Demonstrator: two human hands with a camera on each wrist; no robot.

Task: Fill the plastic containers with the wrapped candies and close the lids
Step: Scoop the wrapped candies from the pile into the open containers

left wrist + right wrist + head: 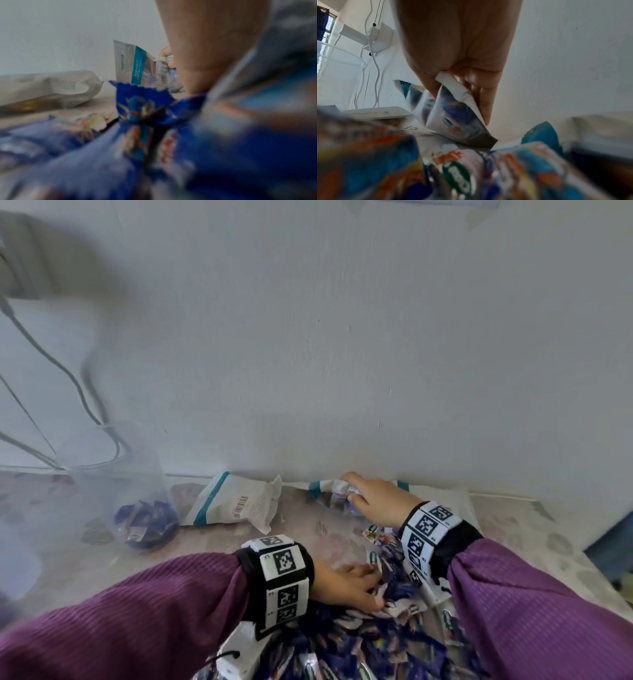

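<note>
A heap of blue wrapped candies (359,642) lies on the table at the near centre. My left hand (375,587) is dug into its top, fingers curled round some candies (142,108). A clear plastic container (116,474) stands open at the left, with a few blue candies (147,525) at its bottom. Near the wall my right hand (351,489) pinches the torn edge of a white and teal candy bag (325,487), which is lifted off the table (458,116). No lid is visible.
A second white and teal bag (236,501) lies between the container and my right hand. A third bag (442,494) sits behind my right wrist. Cables (68,378) hang down the wall at the left. A dark blue object (613,546) is at the right edge.
</note>
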